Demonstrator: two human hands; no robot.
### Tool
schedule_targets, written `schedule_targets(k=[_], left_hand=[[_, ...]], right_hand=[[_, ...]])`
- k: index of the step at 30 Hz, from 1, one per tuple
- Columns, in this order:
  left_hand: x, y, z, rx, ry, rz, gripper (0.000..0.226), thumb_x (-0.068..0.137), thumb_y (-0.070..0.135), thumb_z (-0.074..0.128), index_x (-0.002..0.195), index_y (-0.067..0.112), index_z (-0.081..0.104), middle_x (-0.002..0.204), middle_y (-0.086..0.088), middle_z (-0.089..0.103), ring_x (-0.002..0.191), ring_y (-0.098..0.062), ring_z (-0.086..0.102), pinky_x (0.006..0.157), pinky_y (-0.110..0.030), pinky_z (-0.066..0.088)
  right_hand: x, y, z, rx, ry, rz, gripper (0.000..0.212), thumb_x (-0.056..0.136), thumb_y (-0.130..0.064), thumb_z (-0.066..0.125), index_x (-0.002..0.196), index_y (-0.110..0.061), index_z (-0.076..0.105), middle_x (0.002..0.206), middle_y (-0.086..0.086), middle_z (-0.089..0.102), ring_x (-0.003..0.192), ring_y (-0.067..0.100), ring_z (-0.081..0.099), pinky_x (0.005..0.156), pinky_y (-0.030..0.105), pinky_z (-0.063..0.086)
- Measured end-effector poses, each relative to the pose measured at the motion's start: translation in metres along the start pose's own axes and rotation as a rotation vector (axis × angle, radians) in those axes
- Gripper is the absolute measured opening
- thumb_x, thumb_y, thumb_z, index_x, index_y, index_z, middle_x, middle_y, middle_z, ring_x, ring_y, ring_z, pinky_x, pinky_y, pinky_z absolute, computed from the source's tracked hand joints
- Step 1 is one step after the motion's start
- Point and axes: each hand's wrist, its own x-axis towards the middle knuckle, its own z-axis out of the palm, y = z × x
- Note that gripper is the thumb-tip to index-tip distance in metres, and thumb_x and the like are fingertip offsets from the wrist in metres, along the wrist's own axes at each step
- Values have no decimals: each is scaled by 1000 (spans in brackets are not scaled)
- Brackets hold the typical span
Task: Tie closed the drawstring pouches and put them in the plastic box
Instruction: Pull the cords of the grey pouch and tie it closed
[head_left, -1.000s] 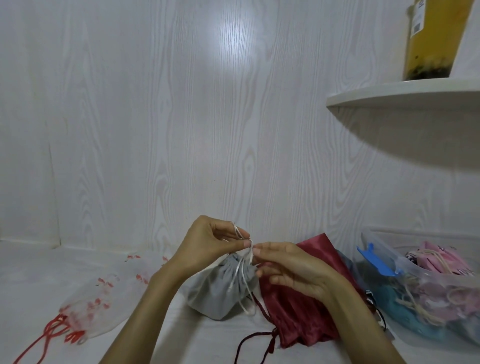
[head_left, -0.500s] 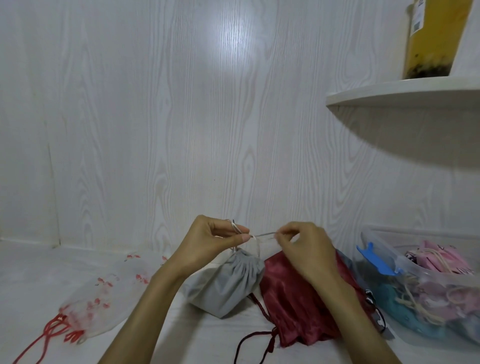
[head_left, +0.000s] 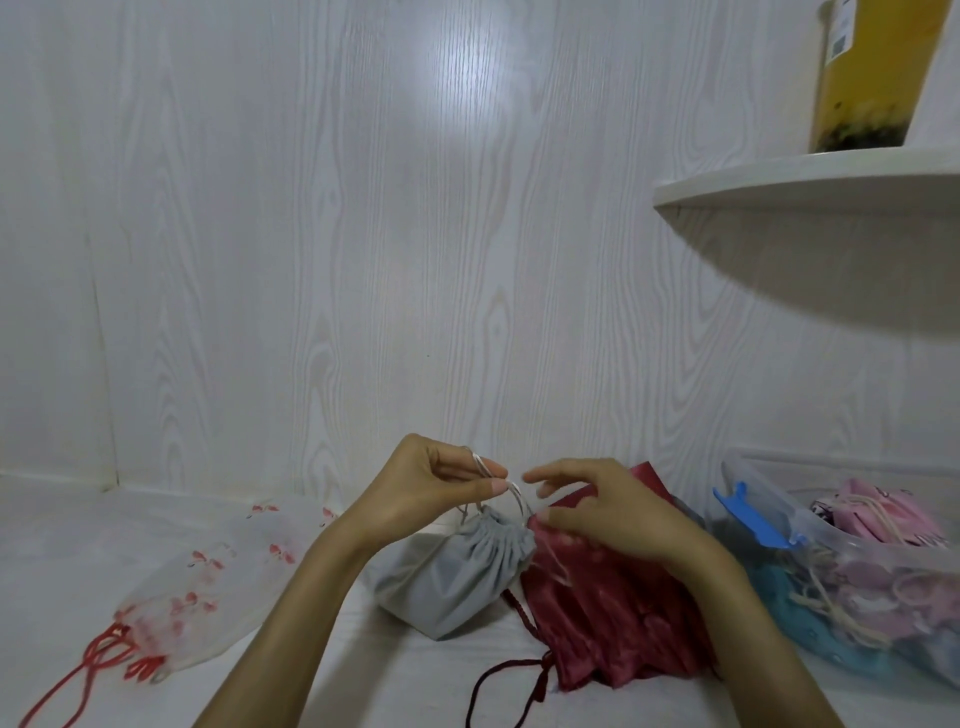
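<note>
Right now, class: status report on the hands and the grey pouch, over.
Left hand pinches white cord. Right hand open, beside it. Grey pouch cinched, not boxed. Red pouch lies between it and plastic box.

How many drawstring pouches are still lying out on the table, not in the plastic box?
3. A white red-printed pouch lies far left, a grey pouch sits under the hands, and a dark red pouch lies right of it. Another may hide beneath the red one.

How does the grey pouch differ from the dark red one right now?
The grey pouch is smaller, its mouth gathered shut, white cord pinched by the left hand. The dark red pouch is larger and lies flat, its braided cord loose on the table. Both sit outside the plastic box.
</note>
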Motion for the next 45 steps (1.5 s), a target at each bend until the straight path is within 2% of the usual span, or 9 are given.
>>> schedule_targets(k=[4,7,12,15,23,27,31,38,45], left_hand=[[-1,0,1,8,-29,1,17,78,9,75,94,5,76,85,-4,77,84,-12,73,72,-13,52],[0,-1,0,-9,-2,-12,17,77,8,76,94,6,76,84,-4,77,83,-10,73,72,-11,51],[-1,1,0,-27,15,-14,16,76,10,76,92,7,76,84,-1,77,83,-8,72,71,-10,50],[0,2,-1,-53,35,-15,15,77,9,75,92,9,76,83,1,77,82,-5,72,71,-9,49],[6,-8,-6,-5,111,-50,17,92,17,58,91,15,75,78,11,74,75,1,68,66,-9,47],[9,-17,-12,-65,307,-160,19,94,15,55,85,16,72,73,10,72,64,3,66,67,-16,48],[7,-22,-8,-86,420,-223,18,94,17,56,85,16,71,79,3,70,69,-4,63,59,-18,45],[2,-17,-11,-100,302,-482,24,95,30,55,90,16,74,73,8,66,62,-6,52,46,-15,32],[0,-7,-10,28,18,-550,48,91,60,42,93,23,72,81,9,62,72,-7,52,54,-17,34]], right_hand=[[-3,-10,13,103,-157,-52,22,92,-17,59,109,-27,69,71,-24,69,60,-6,60,65,11,44],[-3,-8,16,194,-155,-36,17,94,-22,57,100,-18,72,58,-16,65,54,-3,57,58,12,43],[1,-4,14,477,-106,-2,23,97,-24,49,100,-10,68,91,0,73,70,12,65,62,20,49],[2,-2,14,523,-94,14,23,97,-23,49,97,-10,69,85,6,70,72,14,65,66,22,51],[3,6,14,344,54,27,24,90,-33,61,81,-13,73,53,-11,60,52,-1,54,59,7,41],[7,13,10,199,166,50,22,85,-32,68,72,-15,73,63,12,57,60,20,50,67,28,45],[12,9,16,109,145,92,21,85,-28,68,67,-17,69,44,-14,55,43,-2,49,58,17,41],[11,3,27,150,-15,97,25,84,-42,66,77,-21,78,73,-13,69,80,2,62,94,30,50],[10,0,32,222,3,67,28,90,-37,59,82,-18,77,92,-8,75,103,0,62,101,23,40]])
